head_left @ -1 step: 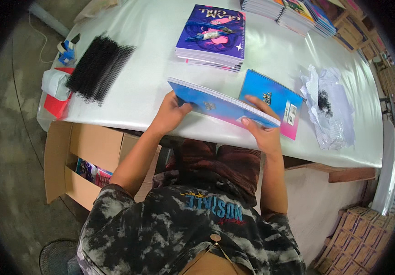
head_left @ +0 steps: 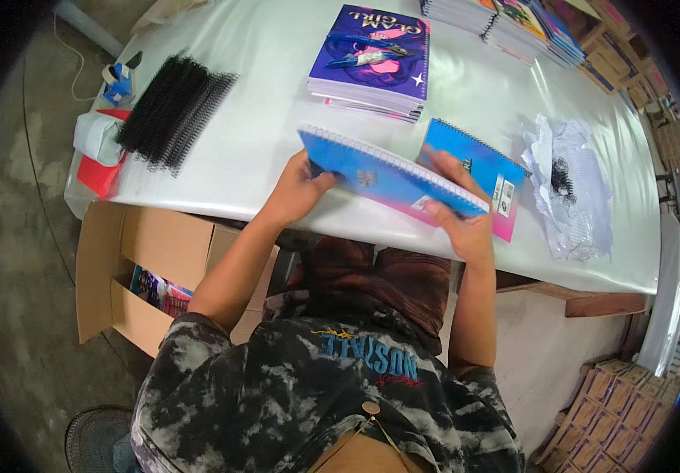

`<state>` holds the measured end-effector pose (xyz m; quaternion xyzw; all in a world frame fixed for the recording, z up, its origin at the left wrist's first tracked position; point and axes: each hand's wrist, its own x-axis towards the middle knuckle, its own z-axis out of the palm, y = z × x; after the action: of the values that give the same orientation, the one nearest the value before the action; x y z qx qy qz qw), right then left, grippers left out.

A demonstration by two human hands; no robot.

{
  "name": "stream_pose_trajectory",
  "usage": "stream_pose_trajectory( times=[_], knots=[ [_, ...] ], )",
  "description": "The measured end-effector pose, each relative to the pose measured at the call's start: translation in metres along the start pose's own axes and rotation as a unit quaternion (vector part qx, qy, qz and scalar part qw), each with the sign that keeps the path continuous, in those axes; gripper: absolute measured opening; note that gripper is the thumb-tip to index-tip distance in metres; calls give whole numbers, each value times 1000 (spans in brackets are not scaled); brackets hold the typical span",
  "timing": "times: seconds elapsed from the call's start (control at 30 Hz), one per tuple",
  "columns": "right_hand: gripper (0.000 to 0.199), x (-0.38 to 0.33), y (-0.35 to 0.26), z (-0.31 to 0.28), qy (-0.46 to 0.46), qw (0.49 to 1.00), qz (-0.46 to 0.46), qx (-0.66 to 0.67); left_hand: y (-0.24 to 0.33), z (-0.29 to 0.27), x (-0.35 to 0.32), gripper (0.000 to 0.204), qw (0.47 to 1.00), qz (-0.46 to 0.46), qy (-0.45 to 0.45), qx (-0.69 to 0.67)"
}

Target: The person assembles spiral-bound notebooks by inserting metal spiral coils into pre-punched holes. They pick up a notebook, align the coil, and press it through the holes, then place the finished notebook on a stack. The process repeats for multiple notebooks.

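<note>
Between my two hands, a blue and pink notebook (head_left: 379,177) is held tilted above the table's near edge, its long bound edge upward. My left hand (head_left: 302,191) grips its left end, thumb on the cover. At its right end, my right hand (head_left: 464,217) has the thumb in front and fingers behind. Partly behind that hand, a similar spiral notebook (head_left: 486,175) lies flat with a white label. Farther back stands a stack of purple notebooks (head_left: 365,87). A blue-handled tool like pliers (head_left: 355,59) rests on top.
Black spiral binding coils (head_left: 174,114) lie left on the white table (head_left: 253,158), near a blue tape dispenser (head_left: 119,83). Crumpled wrapping (head_left: 576,213) with black coil scraps lies right. More notebooks (head_left: 509,35) stand far right. An open cardboard box (head_left: 168,240) sits below the left edge.
The held notebook shifts slightly right and tips so more of its cover shows. Both hands keep their hold.
</note>
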<state>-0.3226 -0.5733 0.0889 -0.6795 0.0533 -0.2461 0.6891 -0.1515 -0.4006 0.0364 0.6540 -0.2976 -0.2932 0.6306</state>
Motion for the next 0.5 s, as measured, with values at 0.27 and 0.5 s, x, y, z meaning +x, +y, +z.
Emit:
stream_pose_trajectory(
  times=[0.27,0.5],
  knots=[
    [31,13,14,-15,43,999,16,-28,4,0,9,28,1000,-2,2,23],
    [29,5,11,-13,59,995,-11,-81,7,-43,15,28,933,115,-2,341]
  ],
)
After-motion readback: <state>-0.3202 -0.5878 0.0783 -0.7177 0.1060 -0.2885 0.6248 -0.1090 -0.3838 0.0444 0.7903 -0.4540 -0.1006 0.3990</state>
